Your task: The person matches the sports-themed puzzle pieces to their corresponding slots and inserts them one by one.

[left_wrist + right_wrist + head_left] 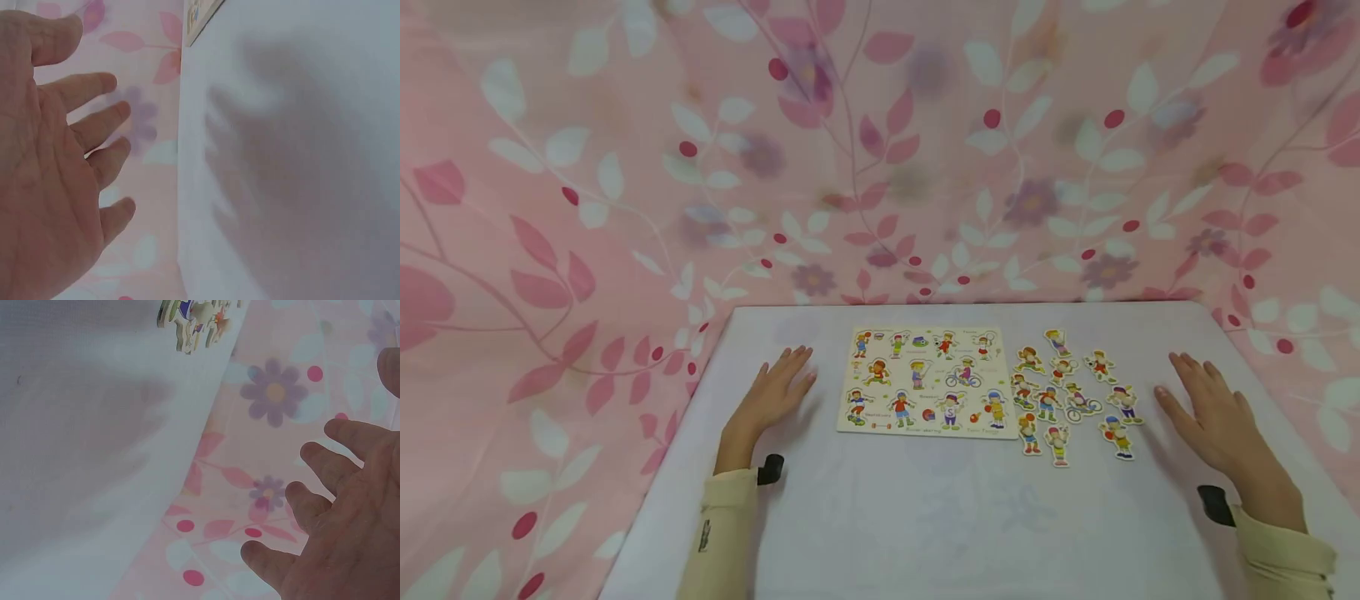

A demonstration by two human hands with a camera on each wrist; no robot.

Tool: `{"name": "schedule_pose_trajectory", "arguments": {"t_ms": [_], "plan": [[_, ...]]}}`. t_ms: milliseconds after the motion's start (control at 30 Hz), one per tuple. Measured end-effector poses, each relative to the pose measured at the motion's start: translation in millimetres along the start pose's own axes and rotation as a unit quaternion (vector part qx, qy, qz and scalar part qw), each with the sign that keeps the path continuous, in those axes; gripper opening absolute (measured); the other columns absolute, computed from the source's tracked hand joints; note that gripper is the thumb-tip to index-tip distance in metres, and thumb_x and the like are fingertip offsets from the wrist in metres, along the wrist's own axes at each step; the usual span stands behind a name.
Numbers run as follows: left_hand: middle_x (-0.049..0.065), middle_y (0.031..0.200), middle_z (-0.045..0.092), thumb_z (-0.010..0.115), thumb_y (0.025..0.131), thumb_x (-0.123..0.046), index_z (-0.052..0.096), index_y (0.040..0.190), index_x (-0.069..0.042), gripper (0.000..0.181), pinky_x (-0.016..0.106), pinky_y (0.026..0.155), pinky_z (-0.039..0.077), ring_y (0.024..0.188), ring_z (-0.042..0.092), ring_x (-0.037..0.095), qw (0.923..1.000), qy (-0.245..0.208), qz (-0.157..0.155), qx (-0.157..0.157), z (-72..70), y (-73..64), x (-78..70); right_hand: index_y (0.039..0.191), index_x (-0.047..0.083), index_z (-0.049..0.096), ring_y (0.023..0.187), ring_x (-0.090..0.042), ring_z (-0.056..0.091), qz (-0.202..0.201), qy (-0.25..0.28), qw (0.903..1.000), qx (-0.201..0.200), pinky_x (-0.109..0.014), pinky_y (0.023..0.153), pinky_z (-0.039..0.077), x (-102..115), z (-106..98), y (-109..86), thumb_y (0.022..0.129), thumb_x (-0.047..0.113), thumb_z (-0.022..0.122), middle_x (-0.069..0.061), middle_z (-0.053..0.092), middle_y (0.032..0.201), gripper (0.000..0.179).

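Observation:
A flat puzzle board [891,427] printed with sporty cartoon children lies on the white table. Just right of it, several loose puzzle pieces [1082,403] shaped like such children are scattered in a cluster. My left hand [769,395] hovers to the left of the board, fingers spread and holding nothing; its shadow falls on the table in the left wrist view. On the other side, my right hand [1217,421] is held right of the pieces, its fingers extended and the palm bare in the right wrist view.
A white cloth covers the table [895,517]. Pink floral curtains [880,167] hang behind it and along both sides. Each wrist wears a small black camera mount, such as the left one [771,469], below beige sleeves [722,525].

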State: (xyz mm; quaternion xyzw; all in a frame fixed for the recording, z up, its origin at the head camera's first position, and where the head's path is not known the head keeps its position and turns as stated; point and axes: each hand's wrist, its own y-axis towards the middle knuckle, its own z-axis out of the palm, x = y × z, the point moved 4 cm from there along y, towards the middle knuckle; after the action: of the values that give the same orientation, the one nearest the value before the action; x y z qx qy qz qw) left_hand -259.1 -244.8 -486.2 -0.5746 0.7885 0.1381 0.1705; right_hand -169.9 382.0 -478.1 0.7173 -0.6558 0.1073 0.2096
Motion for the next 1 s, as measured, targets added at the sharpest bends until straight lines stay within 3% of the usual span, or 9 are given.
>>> {"name": "schedule_pose_trajectory", "arguments": {"t_ms": [200,400,633,833,1000], "plan": [[0.004,0.157,0.036,0.05,0.1,-0.051,0.043,0.151,-0.024,0.058,0.056,0.116,0.019,0.147,0.024,0.026,0.9963,-0.081,-0.009,0.027,5.1,20.3,-3.2,0.157,0.002,0.015,0.144,-0.051,-0.003,0.002,-0.004,1.0,0.003,-0.076,0.101,-0.011,-0.6,2.1,-1.3,0.104,0.038,0.043,-0.032,0.014,0.157,0.07],[0.0,0.15,0.046,0.061,0.095,-0.047,0.054,0.143,-0.026,0.052,0.055,0.114,0.025,0.144,0.03,0.026,0.9919,-0.119,-0.01,0.044,13.7,38.6,-6.2,0.157,0.003,0.014,0.144,-0.051,-0.003,0.002,-0.003,1.0,0.004,-0.076,0.101,-0.01,-0.6,2.7,-0.6,0.104,0.039,0.043,-0.032,0.014,0.157,0.07],[0.004,0.147,0.05,0.066,0.092,-0.047,0.065,0.132,-0.021,0.048,0.052,0.115,0.025,0.142,0.035,0.028,0.9895,-0.127,-0.01,0.068,24.8,50.7,-7.4,0.156,0.002,0.015,0.145,-0.049,-0.005,0.006,-0.001,1.0,0.006,-0.076,0.101,-0.01,-0.4,4.1,-1.7,0.104,0.039,0.044,-0.032,0.014,0.157,0.07],[0.009,0.144,0.052,0.07,0.093,-0.034,0.07,0.125,-0.013,0.039,0.052,0.115,0.023,0.141,0.035,0.033,0.9892,-0.121,0.008,0.082,33.5,52.7,-7.1,0.156,0.002,0.016,0.145,-0.051,-0.002,0.007,-0.001,1.0,0.003,-0.078,0.101,-0.007,0.4,6.8,-3.8,0.104,0.038,0.044,-0.033,0.016,0.156,0.069],[0.011,0.141,0.055,0.071,0.092,-0.03,0.073,0.12,-0.013,0.032,0.054,0.114,0.025,0.14,0.037,0.035,0.991,-0.105,0.014,0.083,33.6,53.0,-8.1,0.157,0.003,0.016,0.144,-0.051,-0.001,0.009,-0.003,1.0,0.003,-0.078,0.101,-0.006,-0.2,8.1,-4.2,0.104,0.039,0.043,-0.033,0.017,0.156,0.069]]}}
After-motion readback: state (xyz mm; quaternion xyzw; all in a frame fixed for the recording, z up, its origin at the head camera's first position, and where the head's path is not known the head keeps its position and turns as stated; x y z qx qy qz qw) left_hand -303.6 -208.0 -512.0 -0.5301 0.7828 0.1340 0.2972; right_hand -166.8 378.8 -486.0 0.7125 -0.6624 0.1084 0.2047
